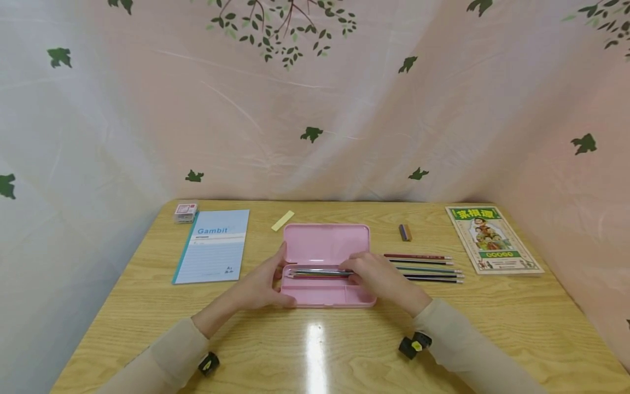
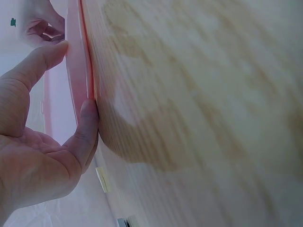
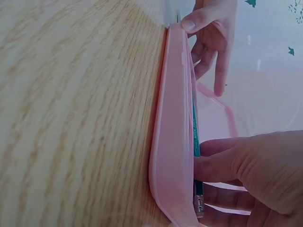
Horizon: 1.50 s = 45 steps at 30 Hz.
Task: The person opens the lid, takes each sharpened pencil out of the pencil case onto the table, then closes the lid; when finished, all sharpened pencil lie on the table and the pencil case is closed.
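A pink pencil case lies with its lid swung back on the wooden table. My left hand grips its left end, thumb at the front corner and fingers round the back. Several pencils lie lengthwise in the long rear compartment. Over the right end of that compartment, my right hand pinches a pencil between thumb and fingers. In the right wrist view this pencil is green with a metal-banded end, lying along the case rim. The front compartments hold nothing visible.
Several loose pencils lie side by side right of the case, partly behind my right hand. Farther out are a small brown-and-purple block and an illustrated booklet. Leftward lie a yellow strip, a blue notebook and a small box.
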Motion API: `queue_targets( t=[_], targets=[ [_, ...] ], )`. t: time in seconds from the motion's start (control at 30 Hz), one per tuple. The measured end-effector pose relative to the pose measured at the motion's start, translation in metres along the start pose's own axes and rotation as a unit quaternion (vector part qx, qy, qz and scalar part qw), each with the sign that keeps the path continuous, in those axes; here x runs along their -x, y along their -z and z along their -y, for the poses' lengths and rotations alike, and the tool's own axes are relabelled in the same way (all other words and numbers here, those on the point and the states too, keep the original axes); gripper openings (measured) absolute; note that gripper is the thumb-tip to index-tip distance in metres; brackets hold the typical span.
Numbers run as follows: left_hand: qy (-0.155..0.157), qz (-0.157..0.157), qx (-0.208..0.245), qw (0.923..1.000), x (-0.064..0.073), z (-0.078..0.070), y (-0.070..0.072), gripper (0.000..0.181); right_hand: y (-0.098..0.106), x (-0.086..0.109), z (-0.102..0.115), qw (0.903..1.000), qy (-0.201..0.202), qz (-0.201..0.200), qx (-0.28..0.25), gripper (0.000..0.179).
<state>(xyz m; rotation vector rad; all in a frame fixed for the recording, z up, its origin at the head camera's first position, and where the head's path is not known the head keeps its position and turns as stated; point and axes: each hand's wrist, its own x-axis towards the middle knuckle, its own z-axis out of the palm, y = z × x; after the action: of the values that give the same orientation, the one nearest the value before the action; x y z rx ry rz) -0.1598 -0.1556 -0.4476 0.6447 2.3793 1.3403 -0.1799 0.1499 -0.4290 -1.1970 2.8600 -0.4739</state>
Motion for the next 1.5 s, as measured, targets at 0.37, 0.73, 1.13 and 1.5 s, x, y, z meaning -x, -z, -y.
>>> queue_targets(
  t=[0.37, 0.73, 1.13, 1.5],
  targets=[
    [0.000, 0.003, 0.013, 0.9999, 0.001, -0.004, 0.002, 0.131, 0.016, 0.001, 0.000, 0.9997, 0.009, -0.015, -0.017, 0.022],
    [-0.010, 0.007, 0.032, 0.9994, 0.000, -0.003, 0.002, 0.130, 0.034, 0.014, -0.024, 0.9996, -0.010, -0.021, -0.015, 0.021],
    [-0.006, 0.004, 0.026, 0.9996, 0.000, -0.001, 0.001, 0.131, 0.049, 0.043, -0.055, 0.9974, -0.036, -0.034, -0.052, 0.021],
    [-0.005, 0.001, 0.013, 0.9999, 0.001, -0.004, 0.001, 0.131, 0.070, 0.081, -0.080, 0.9909, -0.058, -0.013, -0.121, 0.019]
  ],
)
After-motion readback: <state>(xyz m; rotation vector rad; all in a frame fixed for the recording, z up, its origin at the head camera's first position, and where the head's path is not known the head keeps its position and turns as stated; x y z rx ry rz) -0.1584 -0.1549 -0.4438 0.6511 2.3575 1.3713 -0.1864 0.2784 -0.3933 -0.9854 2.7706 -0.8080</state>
